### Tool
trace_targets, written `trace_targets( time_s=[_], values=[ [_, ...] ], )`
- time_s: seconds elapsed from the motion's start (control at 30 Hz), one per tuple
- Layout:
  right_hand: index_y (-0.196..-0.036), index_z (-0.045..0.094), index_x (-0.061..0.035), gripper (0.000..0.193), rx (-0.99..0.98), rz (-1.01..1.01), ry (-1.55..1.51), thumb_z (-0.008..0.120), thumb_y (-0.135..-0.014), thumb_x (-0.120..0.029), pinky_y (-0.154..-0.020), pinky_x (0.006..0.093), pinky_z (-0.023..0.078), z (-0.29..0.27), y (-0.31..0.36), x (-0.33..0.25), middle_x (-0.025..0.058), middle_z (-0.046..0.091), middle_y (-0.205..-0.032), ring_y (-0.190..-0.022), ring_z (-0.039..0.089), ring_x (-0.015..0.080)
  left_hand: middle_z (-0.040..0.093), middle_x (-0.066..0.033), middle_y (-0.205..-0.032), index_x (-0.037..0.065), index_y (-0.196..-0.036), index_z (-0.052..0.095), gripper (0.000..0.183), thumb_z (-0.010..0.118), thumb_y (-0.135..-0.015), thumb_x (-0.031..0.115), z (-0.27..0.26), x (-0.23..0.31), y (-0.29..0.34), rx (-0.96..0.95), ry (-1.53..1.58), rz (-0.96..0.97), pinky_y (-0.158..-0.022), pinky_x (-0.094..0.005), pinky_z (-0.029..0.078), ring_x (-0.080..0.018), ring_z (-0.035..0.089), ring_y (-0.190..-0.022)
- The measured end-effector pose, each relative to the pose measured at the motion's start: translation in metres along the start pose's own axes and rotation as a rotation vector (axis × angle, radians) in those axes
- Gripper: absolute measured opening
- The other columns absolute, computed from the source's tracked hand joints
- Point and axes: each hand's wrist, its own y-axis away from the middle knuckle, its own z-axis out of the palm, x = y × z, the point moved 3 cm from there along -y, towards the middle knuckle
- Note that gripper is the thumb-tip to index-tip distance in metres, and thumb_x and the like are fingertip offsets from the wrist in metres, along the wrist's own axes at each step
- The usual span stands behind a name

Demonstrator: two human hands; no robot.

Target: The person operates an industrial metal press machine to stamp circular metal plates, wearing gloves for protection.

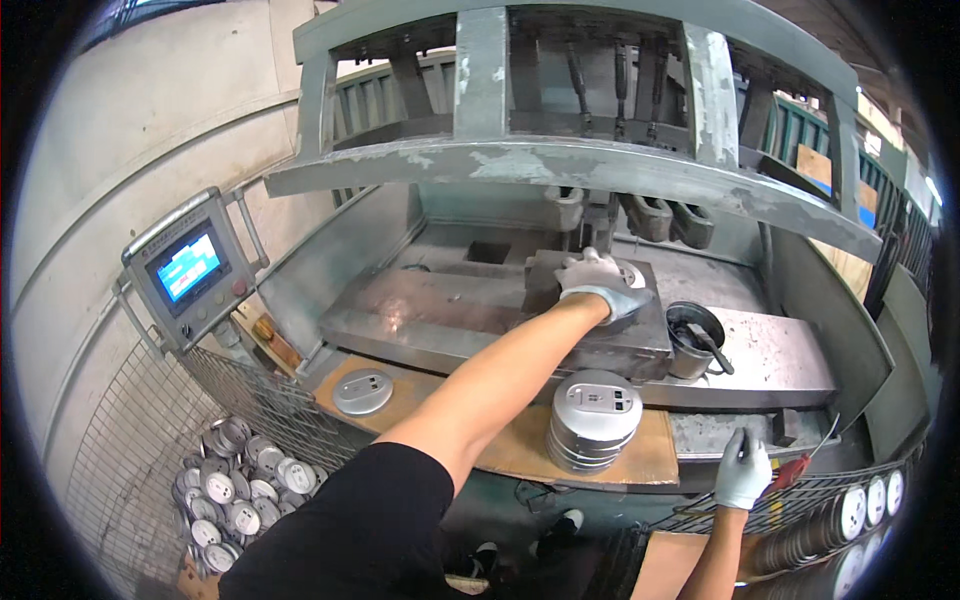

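Observation:
My left hand [592, 277], in a pale work glove, reaches onto the dark metal block [645, 345] of the press bed. Its fingers and thumb curve round a silvery round metal cover [632, 274], mostly hidden under the palm. Lower right, my gloved right hand [743, 475] is held near the bench edge with fingers drawn together and dark fingertips. Whether anything is pinched there cannot be made out. Between my arms a stack of round metal covers [597, 410] stands on a cardboard sheet [650, 460]. One more cover [362, 391] lies flat at its left end.
Overhead spans the grey press frame [590, 165]. A pot [694, 340] with a dark-handled tool stands right of the block. A control panel [190, 270] is at left, above a mesh bin of loose covers [240, 490]. Stacked covers [850, 510] fill the lower right.

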Motion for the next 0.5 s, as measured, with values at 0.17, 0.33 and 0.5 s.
trace_targets(
  time_s=[0.17,0.33,0.5],
  values=[
    [-0.095,0.067,-0.005,0.011,-0.024,-0.014,-0.027,0.065,-0.085,-0.01,-0.057,0.039,0.05,0.001,0.0,-0.001,0.0155,0.065,-0.077,-0.063,0.063,0.0319,0.035,-0.0192,-0.146,0.007,-0.139,0.046,0.092,0.053,-0.074,0.072,0.008,0.002,-0.024,-0.074,-0.047,-0.08,-0.104,-0.0455,0.035,-0.0363,0.039,-0.132],
    [-0.096,0.067,-0.0034,0.013,0.007,-0.021,-0.072,0.066,-0.084,-0.006,-0.057,0.0378,0.05,-0.002,0.003,0.004,0.016,0.065,-0.077,-0.063,0.062,0.0319,0.034,-0.0212,-0.147,0.008,-0.141,0.043,0.093,0.05,-0.074,0.073,0.001,0.01,-0.014,-0.137,-0.088,-0.005,-0.106,-0.0434,0.035,-0.0378,0.038,-0.133],
    [-0.097,0.067,-0.0031,0.013,0.0,-0.014,-0.066,0.065,-0.085,-0.005,-0.059,0.0368,0.051,0.004,0.002,0.001,0.0163,0.066,-0.081,-0.066,0.064,0.0315,0.035,-0.0226,-0.147,0.012,-0.141,0.045,0.089,0.046,-0.077,0.074,0.007,0.002,-0.031,-0.153,-0.12,0.013,-0.106,-0.0426,0.035,-0.0356,0.039,-0.134]
  ],
)
